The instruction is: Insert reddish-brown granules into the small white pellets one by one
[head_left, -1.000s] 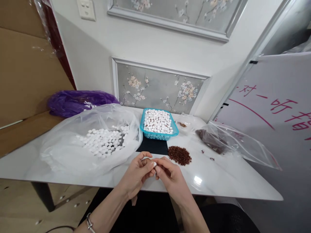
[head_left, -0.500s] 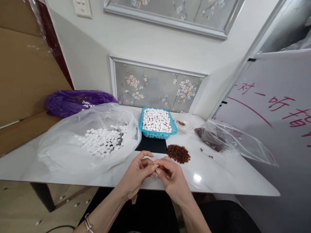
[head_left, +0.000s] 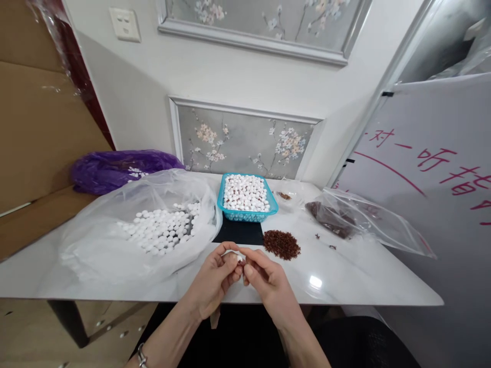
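Observation:
My left hand (head_left: 215, 280) and my right hand (head_left: 269, 282) meet over the front of the table, fingertips almost together. A small white ball (head_left: 240, 258) shows between them, pinched by my left thumb and fingers, with a reddish-brown bit at its lower side. My right fingers are closed against it; what they grip is hidden. Just beyond my right hand lies a pile of small reddish-brown dried pieces (head_left: 282, 244). Behind the hands, a blue plastic basket (head_left: 273, 208) is filled with white balls, brown showing among them. To the left, a clear plastic bag (head_left: 92, 245) holds many loose white balls.
A purple plastic bag (head_left: 102, 171) lies at the back left, beside a cardboard box (head_left: 34, 117). A black mat (head_left: 240, 232) is partly under the basket. Right of the pile are a zip bag (head_left: 378, 230) with brown contents and two stray pieces. A whiteboard (head_left: 429, 214) stands at the right.
The white ball has turned between my fingers and more of it shows, now with the brown bit visible. My hands stay in nearly the same place; the view has shifted slightly.

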The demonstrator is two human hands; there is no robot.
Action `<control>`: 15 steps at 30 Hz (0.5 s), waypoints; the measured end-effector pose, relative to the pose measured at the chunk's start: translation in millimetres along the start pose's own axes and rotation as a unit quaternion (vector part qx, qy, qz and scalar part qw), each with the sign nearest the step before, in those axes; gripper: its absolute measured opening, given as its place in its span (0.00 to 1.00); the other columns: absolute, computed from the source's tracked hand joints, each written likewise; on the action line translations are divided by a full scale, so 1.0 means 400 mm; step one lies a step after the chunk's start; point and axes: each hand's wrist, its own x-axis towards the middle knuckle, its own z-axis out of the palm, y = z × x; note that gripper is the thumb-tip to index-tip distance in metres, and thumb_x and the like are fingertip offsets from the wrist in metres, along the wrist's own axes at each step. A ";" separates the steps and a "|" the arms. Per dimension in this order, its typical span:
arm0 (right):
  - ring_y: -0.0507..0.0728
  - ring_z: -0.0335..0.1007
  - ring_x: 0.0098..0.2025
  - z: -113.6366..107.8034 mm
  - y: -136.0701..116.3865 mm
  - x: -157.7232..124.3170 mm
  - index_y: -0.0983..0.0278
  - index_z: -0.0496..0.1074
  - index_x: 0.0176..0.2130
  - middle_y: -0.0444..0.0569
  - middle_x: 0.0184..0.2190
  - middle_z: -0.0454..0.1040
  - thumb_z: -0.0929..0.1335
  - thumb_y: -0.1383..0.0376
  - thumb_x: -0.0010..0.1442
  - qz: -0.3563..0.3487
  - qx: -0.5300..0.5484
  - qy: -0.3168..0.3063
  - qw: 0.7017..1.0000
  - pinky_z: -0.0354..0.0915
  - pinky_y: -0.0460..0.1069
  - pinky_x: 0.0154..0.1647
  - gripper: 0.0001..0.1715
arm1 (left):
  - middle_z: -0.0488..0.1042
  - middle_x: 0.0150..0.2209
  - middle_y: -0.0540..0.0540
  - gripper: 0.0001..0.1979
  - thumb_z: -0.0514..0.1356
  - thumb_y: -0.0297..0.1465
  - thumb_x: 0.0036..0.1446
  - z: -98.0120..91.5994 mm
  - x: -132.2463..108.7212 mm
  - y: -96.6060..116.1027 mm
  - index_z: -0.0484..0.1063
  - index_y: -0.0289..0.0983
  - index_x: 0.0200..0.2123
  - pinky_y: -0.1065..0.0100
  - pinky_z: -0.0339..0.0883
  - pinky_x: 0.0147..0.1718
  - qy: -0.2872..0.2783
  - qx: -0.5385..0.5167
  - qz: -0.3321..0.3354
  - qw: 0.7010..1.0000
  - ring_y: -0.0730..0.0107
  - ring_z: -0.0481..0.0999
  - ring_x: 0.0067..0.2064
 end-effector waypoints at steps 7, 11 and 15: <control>0.50 0.63 0.29 0.003 0.001 -0.001 0.60 0.71 0.46 0.45 0.31 0.65 0.63 0.64 0.61 0.005 0.006 0.006 1.000 0.64 0.47 0.32 0.14 | 0.71 0.27 0.52 0.07 0.63 0.30 0.52 0.000 -0.002 0.006 0.70 0.37 0.35 0.79 0.68 0.31 0.010 -0.031 -0.018 0.999 0.84 0.69 0.25; 0.50 0.63 0.29 -0.001 0.000 -0.009 0.61 0.71 0.45 0.44 0.30 0.65 0.63 0.64 0.61 0.007 0.007 0.018 1.000 0.63 0.46 0.32 0.13 | 0.73 0.28 0.50 0.06 0.65 0.29 0.49 -0.002 -0.004 0.008 0.73 0.35 0.32 0.80 0.69 0.31 0.024 -0.034 -0.020 0.999 0.83 0.71 0.27; 0.50 0.63 0.28 -0.021 0.004 -0.026 0.60 0.71 0.46 0.42 0.27 0.64 0.63 0.64 0.61 0.001 -0.009 0.048 0.999 0.63 0.46 0.32 0.14 | 0.76 0.33 0.48 0.06 0.66 0.29 0.48 -0.004 -0.009 0.010 0.76 0.34 0.31 0.80 0.70 0.34 0.046 -0.024 -0.012 0.999 0.80 0.73 0.31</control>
